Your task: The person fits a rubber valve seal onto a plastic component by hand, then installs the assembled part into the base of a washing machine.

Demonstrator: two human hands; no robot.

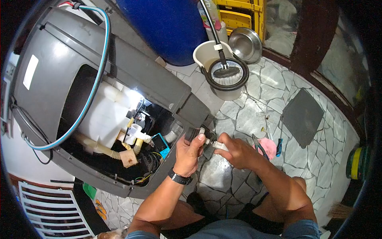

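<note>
- Your left hand [189, 154] is closed on one end of the small white part [211, 142], next to the big gray machine [137, 65].
- Your right hand [237, 152] pinches the other end, a bit farther from the machine.
- The pliers [258, 145], pink pad [269, 150] and blue screwdriver [279, 147] lie on the floor, well apart from the machine.
- The white tank [102, 115] sits inside the machine.
- The bucket [232, 94] stands near the machine.
</note>
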